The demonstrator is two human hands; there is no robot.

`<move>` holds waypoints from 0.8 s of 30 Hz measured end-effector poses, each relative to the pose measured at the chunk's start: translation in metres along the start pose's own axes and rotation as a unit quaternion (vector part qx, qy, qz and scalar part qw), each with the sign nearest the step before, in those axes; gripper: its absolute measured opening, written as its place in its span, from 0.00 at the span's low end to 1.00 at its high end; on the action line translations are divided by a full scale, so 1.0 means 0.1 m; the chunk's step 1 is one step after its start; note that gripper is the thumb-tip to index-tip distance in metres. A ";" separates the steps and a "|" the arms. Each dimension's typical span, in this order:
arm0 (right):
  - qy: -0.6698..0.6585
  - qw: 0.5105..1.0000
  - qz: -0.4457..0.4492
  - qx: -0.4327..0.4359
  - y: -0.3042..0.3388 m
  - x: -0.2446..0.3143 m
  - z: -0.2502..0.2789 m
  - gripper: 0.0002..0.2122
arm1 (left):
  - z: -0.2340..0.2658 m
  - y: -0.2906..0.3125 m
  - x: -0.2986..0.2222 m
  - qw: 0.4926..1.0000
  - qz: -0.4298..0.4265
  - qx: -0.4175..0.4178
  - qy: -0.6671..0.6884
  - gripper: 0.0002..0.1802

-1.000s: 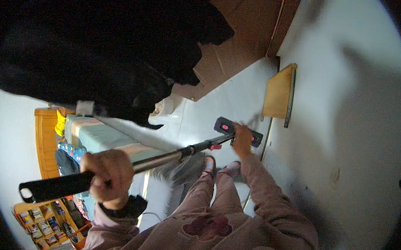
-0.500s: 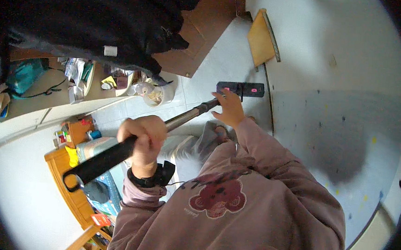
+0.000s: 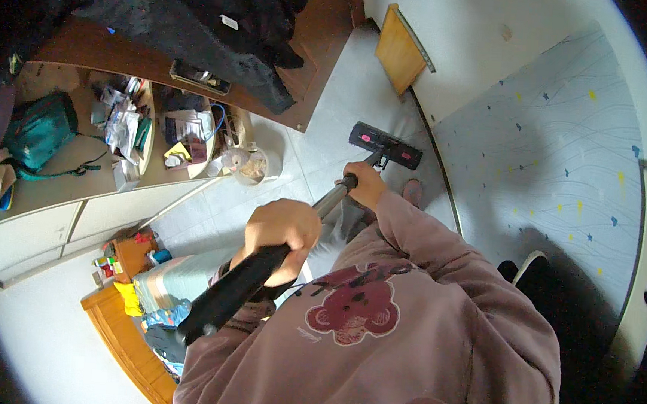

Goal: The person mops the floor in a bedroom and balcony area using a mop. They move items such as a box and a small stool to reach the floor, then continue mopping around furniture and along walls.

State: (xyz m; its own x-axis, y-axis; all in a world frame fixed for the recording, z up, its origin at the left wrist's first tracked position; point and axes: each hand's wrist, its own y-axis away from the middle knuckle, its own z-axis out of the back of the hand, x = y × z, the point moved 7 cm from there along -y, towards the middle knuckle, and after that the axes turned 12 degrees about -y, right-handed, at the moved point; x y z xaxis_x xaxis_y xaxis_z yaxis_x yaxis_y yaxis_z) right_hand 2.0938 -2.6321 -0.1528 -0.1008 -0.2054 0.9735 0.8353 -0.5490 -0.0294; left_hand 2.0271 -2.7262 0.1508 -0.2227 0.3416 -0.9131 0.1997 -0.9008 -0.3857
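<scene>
The person is gripping a long mop (image 3: 303, 227) with both hands. The left hand (image 3: 280, 236) is wrapping its fingers (image 3: 300, 234) tightly around the thick black foam grip near the top of the handle, clenched on it. The right hand (image 3: 366, 186) is closing on the slimmer, shiny metal part of the shaft lower down, its fingers curled around the pole. The shaft is running at a slant from lower left to upper right, ending in a flat, dark rectangular mop head (image 3: 385, 145) with a pink mark on it, which is lying on the pale grey tiled floor (image 3: 346, 91) just beside the wall.

The person is wearing a soft pink sweatshirt (image 3: 405, 320) with a dark red cartoon print on the chest. The wall (image 3: 553, 143) on the right is showing a pale blue covering with faint wavy lines and small yellow and blue specks. A thin wooden board (image 3: 400, 51) is leaning at the foot of the wall beyond the mop head.

A small round white bucket (image 3: 255, 166) is standing on the floor near a wooden tabletop (image 3: 168, 63), holding crumpled scraps. Dark clothing (image 3: 201, 13) is draping over the tabletop, and a teal bag (image 3: 40, 129) is sitting among loose clutter to the left.
</scene>
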 end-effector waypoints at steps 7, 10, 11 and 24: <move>0.130 0.986 0.057 0.088 0.25 0.67 -0.09 0.13 | 0.22 0.05 -0.60 0.985 -0.100 0.060 0.129 0.16; 0.180 0.976 0.067 0.100 0.38 0.77 0.00 0.12 | 0.16 0.08 -0.61 0.956 -0.105 0.197 0.189 0.14; 0.191 0.974 0.068 0.097 0.46 0.76 0.03 0.12 | 0.13 0.11 -0.57 0.945 -0.093 0.233 0.208 0.13; 0.317 0.929 -0.183 0.048 0.77 -0.84 0.18 0.17 | 0.03 0.52 0.68 0.984 0.079 0.075 0.139 0.10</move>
State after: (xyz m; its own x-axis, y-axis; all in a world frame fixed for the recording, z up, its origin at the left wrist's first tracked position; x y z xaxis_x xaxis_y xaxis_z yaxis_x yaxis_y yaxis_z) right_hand 2.1766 -2.6428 -0.2327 -0.6607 -0.4711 0.5844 0.7234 -0.6073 0.3284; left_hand 2.0195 -2.7507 0.0688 0.0743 0.2351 -0.9691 0.0621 -0.9710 -0.2308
